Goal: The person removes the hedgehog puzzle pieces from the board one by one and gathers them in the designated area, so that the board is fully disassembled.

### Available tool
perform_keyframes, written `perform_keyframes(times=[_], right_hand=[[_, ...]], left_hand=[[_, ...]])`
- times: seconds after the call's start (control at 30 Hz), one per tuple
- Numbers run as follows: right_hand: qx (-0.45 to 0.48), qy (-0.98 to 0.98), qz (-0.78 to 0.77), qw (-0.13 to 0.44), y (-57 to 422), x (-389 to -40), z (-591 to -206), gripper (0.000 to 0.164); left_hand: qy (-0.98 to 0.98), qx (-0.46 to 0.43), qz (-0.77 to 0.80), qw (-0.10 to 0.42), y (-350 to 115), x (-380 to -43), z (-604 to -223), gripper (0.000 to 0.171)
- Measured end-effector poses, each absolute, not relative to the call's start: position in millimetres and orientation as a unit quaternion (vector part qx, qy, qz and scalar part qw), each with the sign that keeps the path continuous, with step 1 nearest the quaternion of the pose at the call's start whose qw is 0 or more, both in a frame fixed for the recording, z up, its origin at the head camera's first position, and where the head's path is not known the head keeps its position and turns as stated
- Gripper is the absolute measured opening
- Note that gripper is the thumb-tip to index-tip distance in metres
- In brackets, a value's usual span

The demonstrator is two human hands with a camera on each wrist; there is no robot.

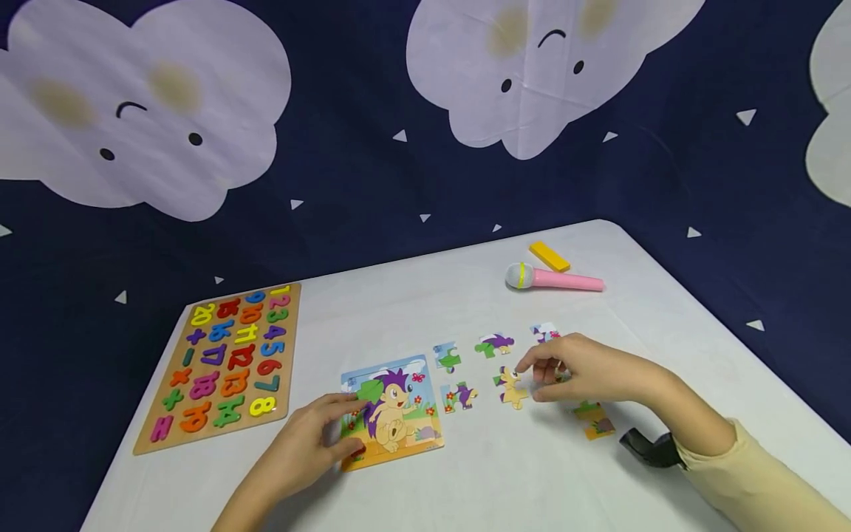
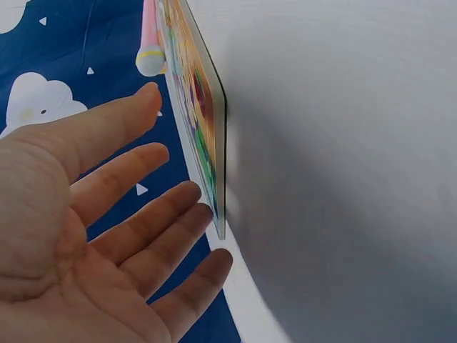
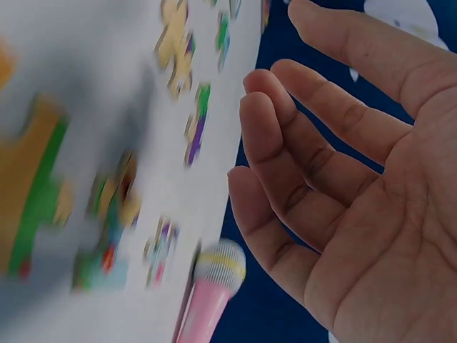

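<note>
A square puzzle board (image 1: 425, 432) with a hedgehog picture lies flat on the table in the head view. My left hand (image 1: 302, 440) is at its left side, thumb and fingers spread and relaxed, fingertips overlapping the board's edge in that view. In the left wrist view the palm (image 2: 78, 264) holds nothing. Loosely bent, the fingers of my right hand (image 1: 588, 369) hover above scattered jigsaw pieces. Nearest to its fingertips is a cream-yellow piece (image 1: 513, 391). An orange-and-green piece (image 1: 595, 423) lies below the hand, which partly covers other pieces. The right palm (image 3: 385, 236) shows nothing in it.
More pieces lie right of the board, among them a green one (image 1: 448, 356) and a purple-and-green one (image 1: 495, 344). A wooden number board (image 1: 289, 369) is at the left. A pink toy microphone (image 1: 565, 280) and a yellow block (image 1: 549, 256) lie at the back right.
</note>
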State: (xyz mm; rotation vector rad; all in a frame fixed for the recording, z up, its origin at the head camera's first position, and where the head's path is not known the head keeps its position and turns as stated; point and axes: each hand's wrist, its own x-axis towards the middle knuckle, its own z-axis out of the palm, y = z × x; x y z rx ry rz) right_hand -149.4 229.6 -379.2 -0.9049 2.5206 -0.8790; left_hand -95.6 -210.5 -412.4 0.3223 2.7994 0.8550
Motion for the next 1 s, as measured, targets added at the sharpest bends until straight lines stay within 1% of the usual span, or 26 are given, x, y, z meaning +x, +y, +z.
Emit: perform_keyframes(times=[0.13,0.2,0.3,0.47,0.63,0.87,1.0], right_hand=[[-0.331,0.878,-0.305,0.164,207.3,-153.1,-378.6,0.036],[-0.338,0.874,-0.306,0.167,196.6,-154.6,-378.9,0.037],[-0.348,0.870,-0.303,0.176,181.2,-156.1,-379.1,0.040],[-0.367,0.868,-0.286,0.173,157.4,-158.0,-381.1,0.043],[-0.369,0.868,-0.282,0.173,137.2,-158.0,-384.1,0.046],[-0.378,0.875,-0.259,0.157,104.5,-155.9,-394.2,0.048],[-0.382,0.879,-0.237,0.157,82.6,-150.9,-400.7,0.051]], left_hand=[[0.949,0.111,0.275,0.108,-213.7,-91.8,-413.3,0.047],[0.951,0.109,0.268,0.104,-214.5,-89.9,-414.6,0.045],[0.958,0.106,0.255,0.083,-215.5,-89.0,-416.8,0.041],[0.960,0.108,0.253,0.052,-219.0,-90.9,-418.2,0.035],[0.953,0.111,0.276,0.061,-221.5,-94.2,-419.1,0.033],[0.948,0.116,0.289,0.067,-222.5,-98.9,-421.3,0.022],[0.944,0.132,0.294,0.070,-222.6,-99.7,-422.6,0.021]])
